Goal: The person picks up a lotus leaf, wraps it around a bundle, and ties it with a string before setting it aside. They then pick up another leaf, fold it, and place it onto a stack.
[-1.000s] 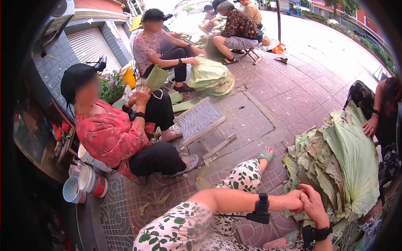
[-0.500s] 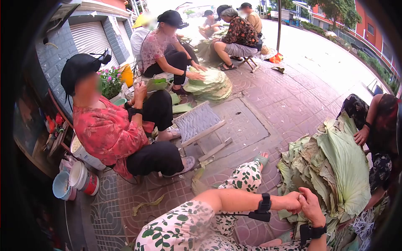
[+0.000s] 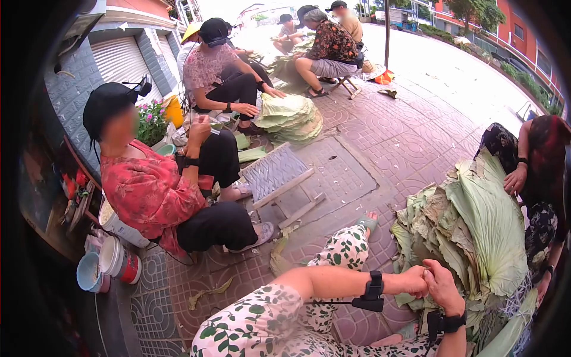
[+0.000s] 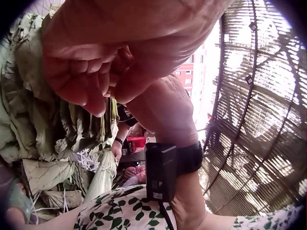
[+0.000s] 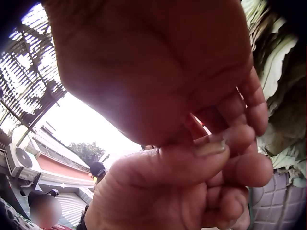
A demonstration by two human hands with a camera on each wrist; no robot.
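In the head view my left hand (image 3: 410, 281) comes in from the left and meets my right hand (image 3: 442, 287) in front of my knees. The fingers of both are loosely bent and touch each other; no object shows between them. The right wrist view has the left hand's thumb (image 5: 192, 160) lying across bent fingers. A thick stack of large, dry, pale green leaves (image 3: 491, 226) stands just beyond my hands. Another person's hand (image 3: 515, 179) rests at that stack's far side. A rolled leaf bundle (image 4: 101, 176) lies below it in the left wrist view.
A low woven stool (image 3: 276, 175) stands on the paving ahead. To the left a person in a red top (image 3: 148, 190) sits beside buckets (image 3: 119, 260). Farther off, a person presses on a second leaf stack (image 3: 288, 119). A leaf scrap (image 3: 209, 293) lies on the ground.
My hands stay together with little movement. The seated person on the left no longer holds up a broad leaf. The farther person's hands have come down onto the second stack.
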